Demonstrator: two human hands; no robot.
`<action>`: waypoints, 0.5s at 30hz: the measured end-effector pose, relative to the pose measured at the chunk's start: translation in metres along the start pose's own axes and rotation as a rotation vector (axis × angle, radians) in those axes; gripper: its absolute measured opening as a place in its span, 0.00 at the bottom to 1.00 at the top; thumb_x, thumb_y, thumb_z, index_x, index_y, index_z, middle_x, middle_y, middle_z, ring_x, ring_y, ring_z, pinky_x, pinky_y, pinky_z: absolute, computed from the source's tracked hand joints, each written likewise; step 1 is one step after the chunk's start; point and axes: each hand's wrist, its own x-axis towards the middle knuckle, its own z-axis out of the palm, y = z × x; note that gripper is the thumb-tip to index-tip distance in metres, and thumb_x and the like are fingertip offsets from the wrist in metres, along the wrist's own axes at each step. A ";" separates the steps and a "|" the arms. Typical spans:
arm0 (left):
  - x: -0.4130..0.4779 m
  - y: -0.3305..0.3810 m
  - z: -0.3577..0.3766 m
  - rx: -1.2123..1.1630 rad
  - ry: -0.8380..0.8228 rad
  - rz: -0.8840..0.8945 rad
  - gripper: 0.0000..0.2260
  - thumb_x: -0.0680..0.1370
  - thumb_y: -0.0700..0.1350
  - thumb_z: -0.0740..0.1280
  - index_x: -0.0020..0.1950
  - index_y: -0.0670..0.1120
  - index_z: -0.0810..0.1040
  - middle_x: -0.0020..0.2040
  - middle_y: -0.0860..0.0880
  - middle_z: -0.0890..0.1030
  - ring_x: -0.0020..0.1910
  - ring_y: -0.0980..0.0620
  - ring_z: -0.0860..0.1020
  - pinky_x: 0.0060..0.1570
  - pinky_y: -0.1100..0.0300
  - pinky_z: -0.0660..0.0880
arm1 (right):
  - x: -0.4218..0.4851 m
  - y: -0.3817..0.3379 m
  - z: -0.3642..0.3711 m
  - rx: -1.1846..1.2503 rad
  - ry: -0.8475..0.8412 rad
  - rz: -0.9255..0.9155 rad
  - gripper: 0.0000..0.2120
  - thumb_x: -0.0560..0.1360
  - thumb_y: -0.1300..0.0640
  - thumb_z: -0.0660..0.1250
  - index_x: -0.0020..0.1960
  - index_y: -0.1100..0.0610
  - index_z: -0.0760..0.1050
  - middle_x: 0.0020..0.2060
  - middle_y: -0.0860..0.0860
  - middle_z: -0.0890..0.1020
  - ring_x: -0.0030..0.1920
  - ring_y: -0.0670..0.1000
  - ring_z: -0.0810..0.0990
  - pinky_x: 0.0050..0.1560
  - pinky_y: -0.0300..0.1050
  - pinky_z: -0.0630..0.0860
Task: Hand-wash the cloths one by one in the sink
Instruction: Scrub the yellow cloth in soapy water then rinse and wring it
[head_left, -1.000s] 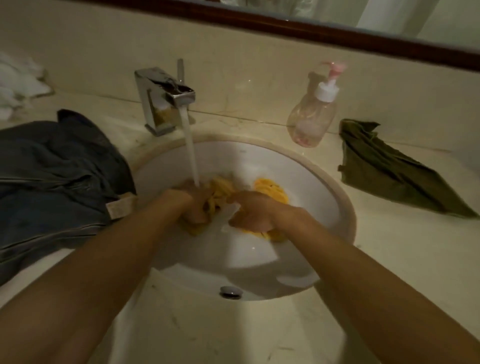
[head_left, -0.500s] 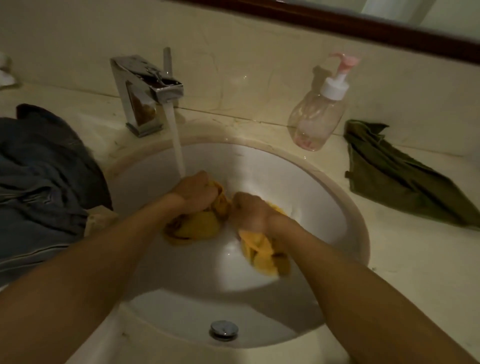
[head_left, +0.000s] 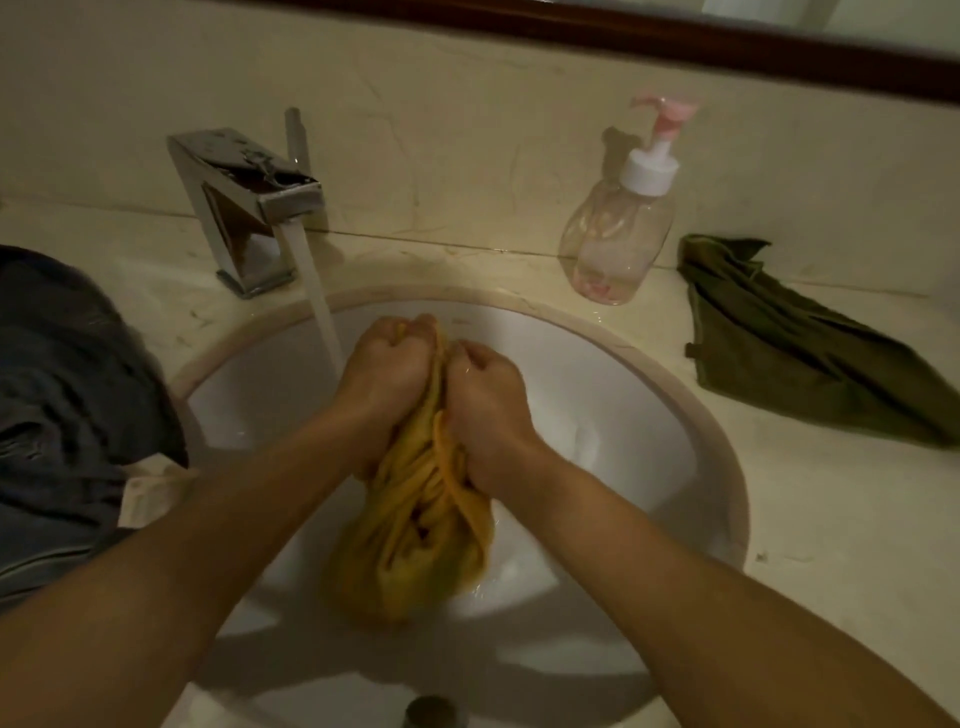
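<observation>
A bunched yellow cloth (head_left: 415, 540) hangs over the white sink (head_left: 623, 395), held up between both fists. My left hand (head_left: 387, 382) grips its upper part from the left, and my right hand (head_left: 483, 400) grips it from the right, knuckles close together. The cloth's lower bulk droops toward the bowl's bottom. Water runs from the chrome faucet (head_left: 249, 208) in a stream just left of my left hand. A green cloth (head_left: 795, 343) lies on the counter at the right. A dark blue-grey cloth (head_left: 62, 415) lies heaped at the left.
A clear pump bottle (head_left: 618, 228) with a pink nozzle stands behind the sink, right of the faucet. The overflow hole (head_left: 431, 712) shows at the bowl's near wall. A beige counter surrounds the sink, with a wall and mirror frame behind.
Both hands have come together and lifted the yellow cloth out of the bowl, away from the water stream. The cloth now hangs gathered below the fists.
</observation>
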 end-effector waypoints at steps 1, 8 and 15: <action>-0.005 -0.003 0.004 -0.014 -0.046 0.008 0.10 0.83 0.54 0.60 0.52 0.50 0.77 0.46 0.54 0.79 0.46 0.57 0.78 0.44 0.61 0.73 | 0.008 -0.002 -0.004 0.016 0.021 0.026 0.19 0.79 0.53 0.64 0.68 0.57 0.78 0.60 0.56 0.84 0.59 0.57 0.83 0.64 0.56 0.79; -0.013 -0.003 0.006 0.196 -0.062 0.158 0.19 0.84 0.56 0.57 0.73 0.52 0.69 0.68 0.48 0.76 0.66 0.48 0.74 0.67 0.53 0.69 | 0.007 -0.012 -0.016 0.138 -0.001 0.117 0.09 0.82 0.58 0.66 0.51 0.60 0.83 0.45 0.58 0.86 0.48 0.58 0.86 0.54 0.56 0.84; -0.012 -0.005 0.010 0.107 -0.131 0.080 0.18 0.84 0.58 0.56 0.70 0.52 0.71 0.64 0.48 0.77 0.61 0.47 0.76 0.65 0.48 0.73 | 0.008 -0.010 -0.015 0.075 0.083 -0.012 0.13 0.80 0.55 0.66 0.55 0.64 0.81 0.46 0.59 0.86 0.49 0.59 0.85 0.54 0.58 0.84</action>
